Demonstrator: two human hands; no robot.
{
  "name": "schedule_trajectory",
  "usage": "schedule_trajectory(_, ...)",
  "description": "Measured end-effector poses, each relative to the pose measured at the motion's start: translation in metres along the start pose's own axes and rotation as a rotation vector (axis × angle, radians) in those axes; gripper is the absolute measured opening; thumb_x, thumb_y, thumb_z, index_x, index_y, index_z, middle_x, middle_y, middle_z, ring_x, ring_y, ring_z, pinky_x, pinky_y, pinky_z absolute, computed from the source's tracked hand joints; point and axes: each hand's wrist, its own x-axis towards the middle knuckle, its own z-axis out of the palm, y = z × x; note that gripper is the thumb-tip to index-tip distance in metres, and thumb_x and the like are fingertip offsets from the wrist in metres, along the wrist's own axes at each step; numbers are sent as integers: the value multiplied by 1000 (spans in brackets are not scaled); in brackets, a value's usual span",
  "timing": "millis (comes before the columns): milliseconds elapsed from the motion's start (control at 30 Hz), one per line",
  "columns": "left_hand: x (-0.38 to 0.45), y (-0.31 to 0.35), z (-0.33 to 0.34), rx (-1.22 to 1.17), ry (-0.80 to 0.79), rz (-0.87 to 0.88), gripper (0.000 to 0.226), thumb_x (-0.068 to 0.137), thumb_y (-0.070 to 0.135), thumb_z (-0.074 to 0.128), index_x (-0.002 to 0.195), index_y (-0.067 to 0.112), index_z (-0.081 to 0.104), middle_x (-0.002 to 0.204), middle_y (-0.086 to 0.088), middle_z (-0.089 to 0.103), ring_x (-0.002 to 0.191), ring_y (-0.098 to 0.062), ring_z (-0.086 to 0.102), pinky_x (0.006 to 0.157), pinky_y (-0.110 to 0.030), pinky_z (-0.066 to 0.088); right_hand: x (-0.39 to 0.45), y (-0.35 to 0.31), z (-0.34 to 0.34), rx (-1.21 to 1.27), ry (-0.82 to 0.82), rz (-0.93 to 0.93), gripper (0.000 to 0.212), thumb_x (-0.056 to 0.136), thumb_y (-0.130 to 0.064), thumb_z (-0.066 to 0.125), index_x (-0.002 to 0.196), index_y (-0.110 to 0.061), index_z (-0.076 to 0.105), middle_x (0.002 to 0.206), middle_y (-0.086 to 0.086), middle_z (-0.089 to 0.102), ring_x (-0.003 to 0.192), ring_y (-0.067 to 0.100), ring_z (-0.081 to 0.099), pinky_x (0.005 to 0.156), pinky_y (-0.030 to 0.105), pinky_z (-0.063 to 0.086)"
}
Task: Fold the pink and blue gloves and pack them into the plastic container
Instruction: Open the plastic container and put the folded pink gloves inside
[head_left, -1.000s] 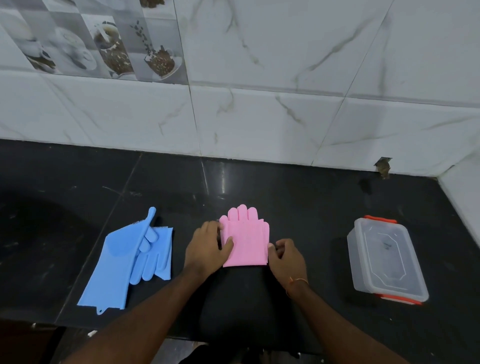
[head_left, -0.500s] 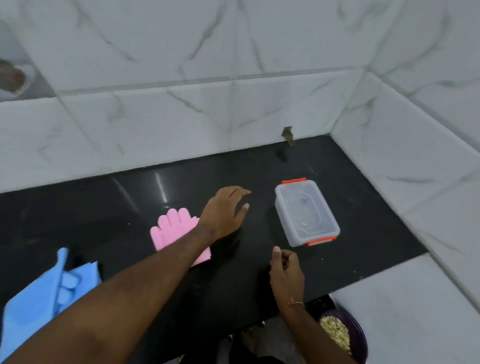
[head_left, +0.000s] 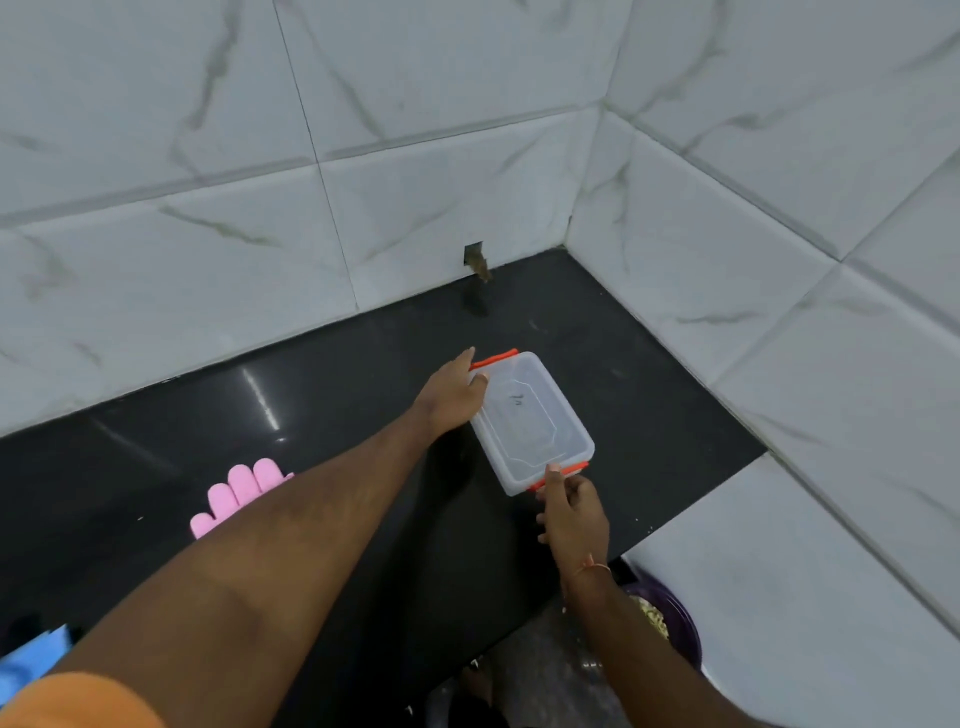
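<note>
The clear plastic container (head_left: 530, 421) with orange clips and its lid on stands on the black counter (head_left: 322, 395) near the right corner. My left hand (head_left: 452, 397) grips its far left edge by the far orange clip. My right hand (head_left: 571, 512) pinches the near orange clip with thumb and finger. The folded pink glove (head_left: 236, 493) lies on the counter to the left, half hidden behind my left forearm. Only a corner of the blue glove (head_left: 31, 662) shows at the bottom left.
White marble-tiled walls (head_left: 727, 260) close the counter at the back and on the right. A small dark hole (head_left: 475, 260) sits in the back wall. Below the counter's front edge stands a purple bowl (head_left: 670, 618) with pale grains.
Both hands left the pink glove and moved right to the container. The view swung right, so the blue glove slid almost out of sight.
</note>
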Motion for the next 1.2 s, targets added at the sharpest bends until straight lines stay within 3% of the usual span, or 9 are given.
schedule_trajectory(133, -3, -25, -7, 38, 67, -22, 54, 112, 34, 49, 164, 20, 45, 162, -7, 54, 146, -27, 55, 118, -43, 47, 14, 5, -2, -57, -32, -46, 27, 101, -57, 57, 90, -33, 58, 94, 1, 76, 81, 22, 75, 77, 45, 66)
schedule_trajectory(233, -21, -57, -17, 66, 108, -40, 21, 108, 38, 53, 114, 27, 70, 109, 5, 74, 99, -17, 71, 72, -23, 50, 21, 2, -3, -129, -105, -119, 22, 104, -52, 55, 90, -37, 60, 96, -1, 76, 89, 24, 74, 87, 52, 63)
schedule_trajectory(333, -59, -86, -23, 55, 178, -131, 25, 106, 45, 59, 86, 30, 62, 83, 10, 67, 74, -6, 65, 59, -20, 40, 26, -6, 0, -196, -173, -191, 32, 106, -51, 54, 89, -27, 68, 94, 1, 77, 87, 21, 74, 83, 47, 63)
schedule_trajectory(633, -195, -140, 12, -259, 341, -321, 52, 115, 57, 29, 97, 33, 72, 88, 11, 79, 81, 5, 74, 74, -23, 58, 31, -19, 35, -478, -491, -459, 31, 109, -50, 44, 95, -34, 66, 88, -12, 73, 82, 5, 70, 66, 18, 50)
schedule_trajectory(867, -214, -148, 18, -284, 480, -341, 52, 119, 39, 33, 110, 11, 76, 97, -2, 77, 97, -20, 75, 95, -45, 62, 24, -14, 49, -551, -512, -519, 38, 111, -48, 39, 86, -34, 63, 86, -12, 70, 83, 4, 68, 65, 19, 48)
schedule_trajectory(967, -217, -132, -3, -229, 655, -287, 21, 105, 13, 66, 90, 1, 74, 63, 15, 37, 48, -3, 47, 42, -8, 36, 23, -13, 50, -562, -505, -514, 36, 111, -47, 39, 89, -34, 64, 88, -16, 70, 85, 2, 68, 66, 17, 48)
schedule_trajectory(1000, -215, -136, -3, -239, 698, -293, 25, 106, 14, 65, 85, 5, 73, 61, 16, 35, 45, -2, 43, 43, -3, 30, 22, -13, 51, -567, -506, -513, 35, 111, -47, 38, 92, -34, 64, 89, -17, 69, 85, 1, 67, 66, 17, 48)
schedule_trajectory(1067, -217, -140, 9, -285, 614, -326, 46, 119, 33, 41, 96, 10, 74, 78, 1, 68, 75, -21, 71, 73, -32, 63, 21, -14, 51, -571, -507, -500, 32, 111, -46, 39, 97, -33, 65, 90, -19, 67, 85, 0, 66, 66, 16, 47)
schedule_trajectory(1200, -221, -148, 16, -327, 480, -393, 59, 119, 42, 28, 80, 20, 68, 81, -1, 75, 80, -16, 72, 91, -48, 61, 21, -15, 49, -526, -498, -441, 32, 112, -42, 40, 91, -34, 62, 90, -14, 68, 87, 4, 66, 68, 19, 48)
